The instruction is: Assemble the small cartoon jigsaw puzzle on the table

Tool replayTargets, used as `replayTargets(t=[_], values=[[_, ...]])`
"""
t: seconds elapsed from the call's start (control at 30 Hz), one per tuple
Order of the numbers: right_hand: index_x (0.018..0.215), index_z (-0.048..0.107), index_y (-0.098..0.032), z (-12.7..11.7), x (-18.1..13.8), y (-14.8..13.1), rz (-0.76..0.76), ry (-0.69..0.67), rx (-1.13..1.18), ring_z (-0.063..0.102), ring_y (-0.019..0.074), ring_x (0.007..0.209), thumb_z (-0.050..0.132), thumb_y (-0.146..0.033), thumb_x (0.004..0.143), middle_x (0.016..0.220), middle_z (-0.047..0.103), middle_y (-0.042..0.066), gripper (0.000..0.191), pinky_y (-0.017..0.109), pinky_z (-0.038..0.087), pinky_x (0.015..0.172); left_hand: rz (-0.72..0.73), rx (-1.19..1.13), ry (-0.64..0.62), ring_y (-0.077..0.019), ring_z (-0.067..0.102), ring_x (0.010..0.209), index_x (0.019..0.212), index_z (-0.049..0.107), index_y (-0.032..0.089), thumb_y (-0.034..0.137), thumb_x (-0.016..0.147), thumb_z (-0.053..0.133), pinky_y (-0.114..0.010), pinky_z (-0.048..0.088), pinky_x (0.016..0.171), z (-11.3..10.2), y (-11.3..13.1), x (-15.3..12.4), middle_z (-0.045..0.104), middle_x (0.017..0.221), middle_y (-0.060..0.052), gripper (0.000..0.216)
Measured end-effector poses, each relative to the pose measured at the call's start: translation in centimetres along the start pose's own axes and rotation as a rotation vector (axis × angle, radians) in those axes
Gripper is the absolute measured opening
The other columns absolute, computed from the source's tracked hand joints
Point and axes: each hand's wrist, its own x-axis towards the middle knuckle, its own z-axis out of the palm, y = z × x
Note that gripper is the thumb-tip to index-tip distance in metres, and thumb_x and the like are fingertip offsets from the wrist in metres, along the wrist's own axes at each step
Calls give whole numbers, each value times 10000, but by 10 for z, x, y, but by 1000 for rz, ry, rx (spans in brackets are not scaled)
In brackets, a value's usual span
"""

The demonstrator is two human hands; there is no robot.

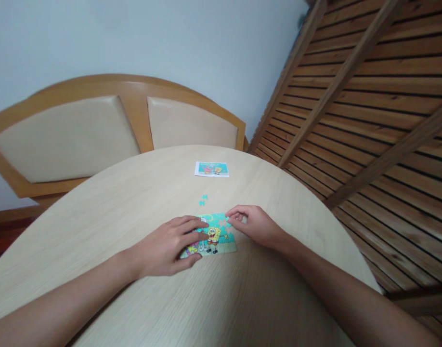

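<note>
A jigsaw puzzle point(224, 246) with cartoon figures on a turquoise ground lies flat on the table, and bare gaps show in its upper right part. My left hand point(166, 246) rests over the puzzle's left side with fingers spread, hiding part of the picture. At the upper right corner, the thumb and fingers of my right hand point(255, 224) are pinched together on what looks like a small puzzle piece point(227, 219), mostly covered by the fingertips. Two loose turquoise puzzle pieces point(203, 200) lie just beyond the puzzle's top edge.
Farther back on the round wooden table point(134, 202) lies a white-edged picture card point(214, 169) with similar cartoon figures. Behind the table stands a padded wooden bench back point(134, 86) against the wall. A slatted wooden partition point(369, 144) rises on the right.
</note>
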Motion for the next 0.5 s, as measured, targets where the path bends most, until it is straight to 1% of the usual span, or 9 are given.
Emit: replayTargets(t=[0.2,0.33,0.43,0.5], values=[[957,775,-195,0,1,4,-45,9,-98,676,200,878,637,-244,852,988,779,51,180,326,513,812,5,-4,11,-311,535,1298,1339,588,248,338,927,604,-511,474,1087,1,0,0,584,1390,-107,422],[923,771,-199,-1,1,5,-38,11,-133,677,192,857,629,-214,847,939,777,41,161,313,506,800,8,1,2,-312,533,1301,1339,590,238,332,924,603,-510,467,1095,1,0,0,585,1384,-114,425],[963,760,-194,-1,0,5,-38,26,-149,658,185,838,677,-229,820,922,755,39,169,302,502,769,9,18,-8,-308,532,1301,1352,582,238,346,939,586,-508,465,1097,1,-1,0,578,1393,-115,427],[977,754,-195,-2,0,4,-58,21,-173,649,184,852,710,-248,810,938,736,42,181,307,496,781,10,26,-14,-304,528,1304,1357,577,239,353,943,581,-506,466,1098,1,-1,0,574,1398,-114,430]])
